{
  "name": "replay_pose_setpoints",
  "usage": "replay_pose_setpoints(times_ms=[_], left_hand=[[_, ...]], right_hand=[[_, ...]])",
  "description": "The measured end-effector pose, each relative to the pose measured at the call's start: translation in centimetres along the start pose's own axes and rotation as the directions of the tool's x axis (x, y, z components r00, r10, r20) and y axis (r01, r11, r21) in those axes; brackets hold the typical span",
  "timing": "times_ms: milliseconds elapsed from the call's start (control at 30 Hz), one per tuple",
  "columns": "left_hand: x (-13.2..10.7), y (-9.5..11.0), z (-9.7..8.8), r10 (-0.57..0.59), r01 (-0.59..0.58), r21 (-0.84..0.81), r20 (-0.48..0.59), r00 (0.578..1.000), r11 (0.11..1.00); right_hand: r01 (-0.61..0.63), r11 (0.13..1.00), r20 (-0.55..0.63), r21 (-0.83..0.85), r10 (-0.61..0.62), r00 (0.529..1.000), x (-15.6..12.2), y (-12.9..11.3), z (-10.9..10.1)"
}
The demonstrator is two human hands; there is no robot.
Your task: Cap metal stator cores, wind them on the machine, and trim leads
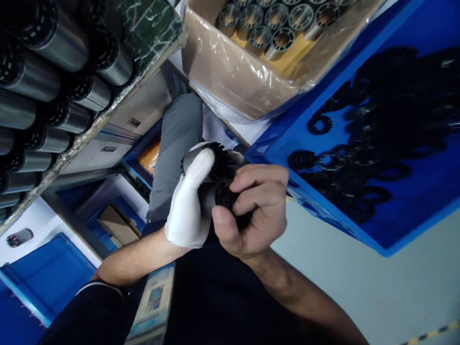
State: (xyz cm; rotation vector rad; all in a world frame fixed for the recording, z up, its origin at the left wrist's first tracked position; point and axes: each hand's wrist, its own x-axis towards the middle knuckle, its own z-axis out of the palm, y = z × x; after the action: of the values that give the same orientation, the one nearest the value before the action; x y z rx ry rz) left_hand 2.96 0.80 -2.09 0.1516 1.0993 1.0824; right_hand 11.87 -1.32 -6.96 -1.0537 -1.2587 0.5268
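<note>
Black part: we see a dark, toothed cylindrical piece [222, 174] held at the middle of the view, between both hands and above our dark lap.
Left hand: our left hand [189, 201], in a white glove, is wrapped around the left side of the piece, thumb lying up along it.
Right hand: our bare right hand [254, 209] is curled shut on the piece's right end, fingers folded over it and thumb pressed beneath.
Blue tray: just right of the hands and farther off, a blue plastic tray [418, 232] holds a heap of black toothed rings [382, 137].
Cardboard box: far beyond the hands, a cardboard box [226, 70] lined with clear film is packed with upright metal cylinders [276, 15], their open ends facing us.
Rack: at far left, rows of steel rollers [29, 69] with black ends lie stacked on a sloping shelf.
Lower left: another blue bin [39, 279] sits near our left forearm, on a white counter [44, 220] where one small roller [18, 238] lies alone.
Floor: pale grey floor [369, 281] at right carries a yellow-and-black striped line [425, 335].
</note>
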Motion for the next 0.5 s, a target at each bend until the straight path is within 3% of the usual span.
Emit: replay_pose_setpoints(times_ms=[100, 233, 367, 500], left_hand=[[0.0, 0.7, 0.0, 0.075, -0.074, 0.042, -0.022, 0.997, 0.996], [0.2, 1.8, 0.0, 0.204, -0.196, 0.081, -0.091, 0.975, 0.977], [0.0, 2.2, -0.6, 0.318, -0.311, 0.153, -0.020, 0.948, 0.938], [-0.6, 2.5, -1.0, 0.350, -0.351, 0.211, 0.042, 0.936, 0.912]], right_hand=[[0.074, 0.996, 0.051, -0.047, -0.072, 0.996, -0.6, 1.1, -1.0], [0.104, 0.994, 0.169, -0.045, -0.095, 0.981, -0.2, 0.8, -2.8], [0.080, 0.996, 0.223, -0.026, -0.072, 0.972, 0.7, -0.2, -3.6], [0.083, 0.996, 0.252, 0.023, -0.086, 0.964, 1.3, -0.6, -3.8]])
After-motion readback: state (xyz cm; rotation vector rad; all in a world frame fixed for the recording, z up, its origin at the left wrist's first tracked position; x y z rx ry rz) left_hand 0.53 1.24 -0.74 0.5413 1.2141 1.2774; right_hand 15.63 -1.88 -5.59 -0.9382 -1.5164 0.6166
